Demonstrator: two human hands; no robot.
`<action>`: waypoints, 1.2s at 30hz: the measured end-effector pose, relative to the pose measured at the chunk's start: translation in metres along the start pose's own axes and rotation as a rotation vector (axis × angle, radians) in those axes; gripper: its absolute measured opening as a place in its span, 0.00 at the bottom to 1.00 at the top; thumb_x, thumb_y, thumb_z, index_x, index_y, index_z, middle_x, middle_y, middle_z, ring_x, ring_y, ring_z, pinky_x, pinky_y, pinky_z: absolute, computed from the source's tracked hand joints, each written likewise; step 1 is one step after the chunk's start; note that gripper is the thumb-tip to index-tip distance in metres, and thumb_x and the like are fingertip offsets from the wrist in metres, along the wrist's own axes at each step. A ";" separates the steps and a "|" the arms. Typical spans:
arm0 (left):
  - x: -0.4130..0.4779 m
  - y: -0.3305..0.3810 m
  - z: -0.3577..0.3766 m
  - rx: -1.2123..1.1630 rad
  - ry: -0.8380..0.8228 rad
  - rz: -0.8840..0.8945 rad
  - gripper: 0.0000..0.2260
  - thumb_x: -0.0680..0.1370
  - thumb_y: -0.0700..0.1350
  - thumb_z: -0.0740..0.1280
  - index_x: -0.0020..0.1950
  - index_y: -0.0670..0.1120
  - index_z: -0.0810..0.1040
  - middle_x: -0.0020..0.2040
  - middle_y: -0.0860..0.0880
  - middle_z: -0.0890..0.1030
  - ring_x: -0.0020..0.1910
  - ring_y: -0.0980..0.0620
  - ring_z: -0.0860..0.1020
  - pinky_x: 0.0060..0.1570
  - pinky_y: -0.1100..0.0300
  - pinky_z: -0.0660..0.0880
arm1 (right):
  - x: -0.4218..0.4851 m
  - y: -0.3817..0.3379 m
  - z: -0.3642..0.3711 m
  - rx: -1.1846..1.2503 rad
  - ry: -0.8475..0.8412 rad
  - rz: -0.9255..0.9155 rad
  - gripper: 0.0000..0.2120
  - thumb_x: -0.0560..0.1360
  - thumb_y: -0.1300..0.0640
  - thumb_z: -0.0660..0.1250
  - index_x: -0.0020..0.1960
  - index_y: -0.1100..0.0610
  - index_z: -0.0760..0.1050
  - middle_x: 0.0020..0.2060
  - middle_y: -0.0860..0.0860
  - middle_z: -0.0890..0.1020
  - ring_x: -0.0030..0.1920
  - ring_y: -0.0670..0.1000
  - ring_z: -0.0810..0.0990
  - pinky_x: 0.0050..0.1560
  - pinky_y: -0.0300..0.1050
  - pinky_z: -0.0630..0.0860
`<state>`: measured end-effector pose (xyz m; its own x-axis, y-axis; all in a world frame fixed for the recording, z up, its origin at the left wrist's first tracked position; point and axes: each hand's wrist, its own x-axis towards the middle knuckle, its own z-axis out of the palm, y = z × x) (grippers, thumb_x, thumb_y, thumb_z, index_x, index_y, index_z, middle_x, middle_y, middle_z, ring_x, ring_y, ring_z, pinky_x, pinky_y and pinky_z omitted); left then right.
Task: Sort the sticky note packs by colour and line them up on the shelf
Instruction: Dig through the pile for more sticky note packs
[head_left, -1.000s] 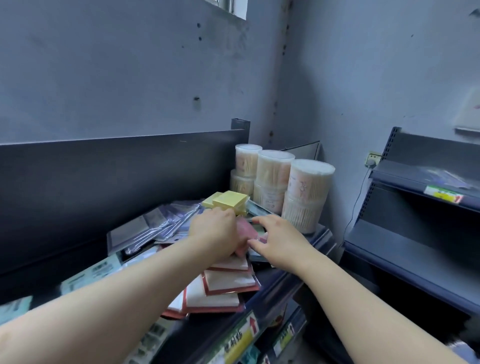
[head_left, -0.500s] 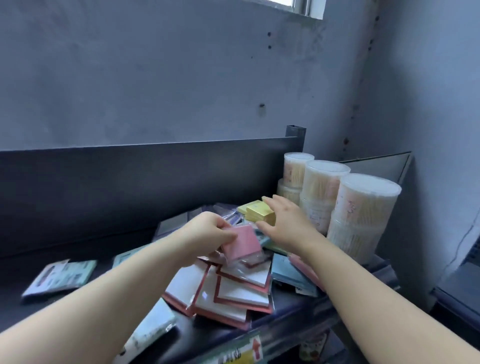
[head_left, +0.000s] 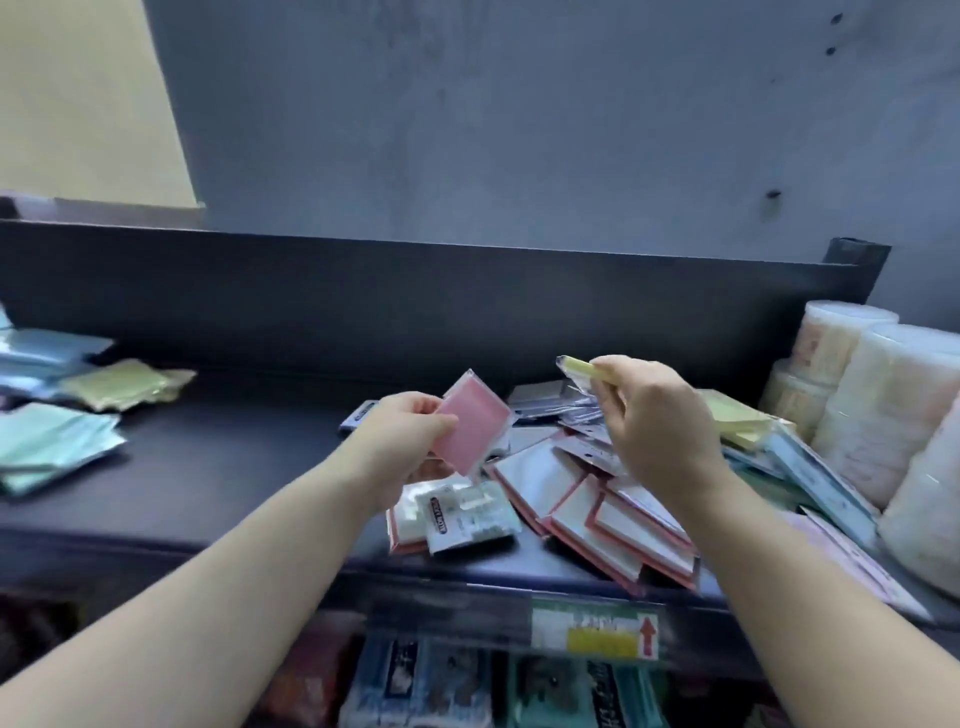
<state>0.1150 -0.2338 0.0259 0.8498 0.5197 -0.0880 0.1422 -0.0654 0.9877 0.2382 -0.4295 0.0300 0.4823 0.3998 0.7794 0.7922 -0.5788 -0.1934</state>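
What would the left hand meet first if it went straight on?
Likely the shelf's back panel, the left hand's pink pack touching first; it seems to clear the grey packs, though depth is unclear.

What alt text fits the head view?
A person's left hand holds a pink sticky note pack and the right hand pinches a yellow pack above a dark shelf. A jumbled pile of packs lies beneath, pale blue-green packs far left, round tubs at right.
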 end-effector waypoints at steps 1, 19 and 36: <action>-0.007 -0.004 -0.009 -0.020 0.035 0.008 0.04 0.79 0.38 0.62 0.50 0.44 0.76 0.45 0.43 0.81 0.39 0.48 0.79 0.32 0.60 0.75 | 0.000 -0.010 0.005 0.053 0.001 -0.048 0.09 0.75 0.56 0.62 0.48 0.57 0.80 0.39 0.54 0.83 0.40 0.59 0.78 0.39 0.49 0.76; -0.057 -0.057 -0.238 -0.229 0.348 0.146 0.10 0.79 0.36 0.62 0.55 0.50 0.75 0.47 0.47 0.79 0.41 0.51 0.78 0.28 0.63 0.76 | 0.023 -0.238 0.108 0.466 -0.138 -0.186 0.06 0.75 0.58 0.69 0.50 0.56 0.82 0.40 0.47 0.77 0.32 0.46 0.73 0.35 0.44 0.72; -0.001 -0.086 -0.501 -0.054 0.659 0.319 0.11 0.77 0.40 0.66 0.53 0.56 0.77 0.48 0.53 0.82 0.49 0.51 0.81 0.46 0.55 0.78 | 0.080 -0.424 0.272 0.522 -0.290 0.066 0.06 0.72 0.61 0.72 0.49 0.57 0.81 0.45 0.48 0.77 0.41 0.49 0.80 0.47 0.39 0.75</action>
<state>-0.1522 0.1983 0.0062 0.3613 0.8880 0.2845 -0.1006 -0.2662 0.9587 0.0421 0.0413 0.0128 0.5612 0.5950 0.5754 0.8003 -0.2128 -0.5605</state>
